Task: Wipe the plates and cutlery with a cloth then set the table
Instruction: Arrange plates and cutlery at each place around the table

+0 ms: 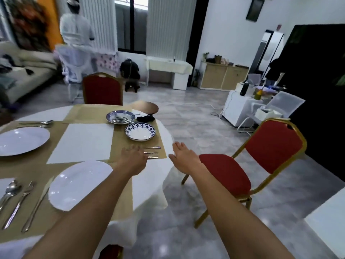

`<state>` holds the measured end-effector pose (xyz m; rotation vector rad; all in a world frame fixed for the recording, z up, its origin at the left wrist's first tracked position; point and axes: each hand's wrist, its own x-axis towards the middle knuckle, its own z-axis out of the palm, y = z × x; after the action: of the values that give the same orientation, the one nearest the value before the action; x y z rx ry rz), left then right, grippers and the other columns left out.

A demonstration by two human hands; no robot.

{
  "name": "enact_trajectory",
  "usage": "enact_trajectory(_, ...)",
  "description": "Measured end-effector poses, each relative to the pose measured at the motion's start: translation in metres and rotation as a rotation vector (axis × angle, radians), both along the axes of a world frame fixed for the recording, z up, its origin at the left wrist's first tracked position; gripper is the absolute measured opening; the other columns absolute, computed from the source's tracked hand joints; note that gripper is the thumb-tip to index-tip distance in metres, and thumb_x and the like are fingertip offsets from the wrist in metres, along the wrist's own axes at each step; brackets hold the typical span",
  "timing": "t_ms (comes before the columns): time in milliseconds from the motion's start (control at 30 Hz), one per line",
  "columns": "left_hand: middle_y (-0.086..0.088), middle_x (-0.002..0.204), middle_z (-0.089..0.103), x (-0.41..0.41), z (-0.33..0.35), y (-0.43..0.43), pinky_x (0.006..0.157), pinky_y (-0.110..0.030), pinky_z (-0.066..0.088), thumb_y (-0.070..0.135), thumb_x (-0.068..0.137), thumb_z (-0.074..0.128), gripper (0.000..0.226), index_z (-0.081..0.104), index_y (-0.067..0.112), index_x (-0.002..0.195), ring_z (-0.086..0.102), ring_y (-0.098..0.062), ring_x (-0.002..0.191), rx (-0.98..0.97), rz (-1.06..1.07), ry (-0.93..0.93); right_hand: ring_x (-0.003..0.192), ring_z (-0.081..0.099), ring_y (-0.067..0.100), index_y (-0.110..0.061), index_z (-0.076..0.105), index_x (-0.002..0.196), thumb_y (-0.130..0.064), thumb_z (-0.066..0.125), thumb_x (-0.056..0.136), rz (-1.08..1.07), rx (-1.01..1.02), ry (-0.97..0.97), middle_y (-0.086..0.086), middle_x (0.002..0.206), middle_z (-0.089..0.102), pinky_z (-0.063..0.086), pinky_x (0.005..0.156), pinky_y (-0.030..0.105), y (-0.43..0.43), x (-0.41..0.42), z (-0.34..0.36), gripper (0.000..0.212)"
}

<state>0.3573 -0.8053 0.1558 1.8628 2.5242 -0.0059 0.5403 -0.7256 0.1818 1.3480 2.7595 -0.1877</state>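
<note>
Round table under a white tablecloth (149,184), tan placemats on top, grey floor to the right. 3 cutlery pieces (152,152) lie on the far-right placemat (162,144) close to its near edge. They lie side by side, long axes running left-right, handle ends pointing right toward the table edge. Their left ends are hidden under the left hand (131,156), which lies palm down over them, fingers straight and spread, nothing clasped; actual contact with the metal cannot be told. Right hand (183,156) is likewise released, palm down, fingers straight, off the table edge just right of the handle ends, above the floor between table and red chair (242,165). Judgement: left hand is nearer and sits directly above the pieces, so a pinch from above across their short axis would take them; the right would have to travel left to reach the handles. Just beyond the pieces, on the same placemat, is a blue-patterned plate (140,132). Farther off is a second blue plate (120,116) holding more utensils, with a black cloth (145,118) just right of it. Near left is a white plate (78,184) with knife (38,202), fork (20,200) and spoon (9,193) to its left. Another white plate (22,140) lies far left. Judgement: 2 places look set, this one not yet.
</note>
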Motion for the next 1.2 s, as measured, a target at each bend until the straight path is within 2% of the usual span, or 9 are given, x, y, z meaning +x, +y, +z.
enact_trajectory(167,-0.008,0.149,0.032,0.005,-0.005,0.030,0.110,-0.043,0.024,0.036,0.102,0.022,0.051,0.027,0.009,0.144,0.026,-0.025,0.140,-0.019,0.144,-0.031,0.150,0.000,0.020,-0.011,0.006,0.154,-0.037,0.022,0.105,0.118,-0.039,-0.010,0.003,0.163,0.001,0.015,0.119,0.045,0.060,0.001,-0.007,0.058)
enact_trajectory(300,-0.008,0.146,0.036,-0.007,-0.012,0.070,0.108,-0.043,0.025,0.035,0.101,0.023,0.048,0.031,0.009,0.141,0.031,-0.024,0.135,-0.035,0.243,-0.042,0.149,0.001,0.020,-0.011,0.006,0.154,-0.038,0.022,0.105,0.196,-0.034,-0.018,0.003,0.163,0.002,0.017,0.118,0.045,0.124,-0.010,-0.014,0.059)
enact_trajectory(533,-0.010,0.144,0.039,-0.058,-0.035,0.165,0.110,-0.043,0.026,0.035,0.101,0.025,0.049,0.032,0.009,0.141,0.032,-0.025,0.135,0.003,0.421,-0.105,0.149,0.003,0.019,-0.009,0.009,0.154,-0.034,0.024,0.105,0.341,0.004,-0.037,0.003,0.163,0.005,0.020,0.118,0.043,0.252,-0.081,-0.022,0.057)
enact_trajectory(767,-0.009,0.149,0.033,-0.091,-0.061,0.243,0.109,-0.043,0.023,0.038,0.101,0.026,0.053,0.025,0.010,0.146,0.029,-0.024,0.137,-0.032,0.575,-0.137,0.149,0.006,0.020,-0.010,0.014,0.153,-0.036,0.025,0.105,0.470,-0.057,-0.067,0.004,0.162,0.008,0.023,0.116,0.044,0.347,-0.153,-0.039,0.056)
enact_trajectory(1000,-0.011,0.155,0.021,-0.104,-0.083,0.276,0.114,-0.043,0.015,0.039,0.101,0.025,0.058,0.016,0.009,0.150,0.019,-0.026,0.143,0.002,0.783,-0.156,0.148,0.012,0.021,-0.010,0.017,0.153,-0.036,0.026,0.104,0.565,-0.119,-0.074,0.005,0.161,0.015,0.027,0.114,0.044,0.417,-0.215,-0.073,0.056)
enact_trajectory(1100,-0.011,0.157,0.017,-0.104,-0.100,0.293,0.116,-0.044,0.011,0.039,0.101,0.023,0.058,0.013,0.009,0.150,0.016,-0.025,0.144,0.044,0.905,-0.184,0.143,0.026,0.025,-0.012,0.025,0.150,-0.035,0.029,0.104,0.656,-0.142,-0.044,0.007,0.156,0.030,0.035,0.109,0.045,0.447,-0.257,-0.091,0.052)
enact_trajectory(1167,-0.011,0.158,0.013,-0.105,-0.109,0.302,0.117,-0.043,0.008,0.039,0.102,0.020,0.058,0.009,0.009,0.151,0.011,-0.024,0.146,0.058,0.980,-0.183,0.129,0.044,0.030,-0.013,0.041,0.139,-0.033,0.033,0.102,0.709,-0.141,-0.024,0.009,0.141,0.048,0.043,0.099,0.045,0.465,-0.286,-0.102,0.043)
enact_trajectory(1200,-0.010,0.159,0.011,-0.105,-0.115,0.309,0.118,-0.042,0.007,0.038,0.102,0.019,0.058,0.008,0.009,0.151,0.008,-0.023,0.146,0.066,1.029,-0.182,0.118,0.052,0.031,-0.014,0.049,0.128,-0.030,0.034,0.101,0.755,-0.137,-0.019,0.010,0.128,0.055,0.047,0.093,0.044,0.474,-0.303,-0.108,0.034)
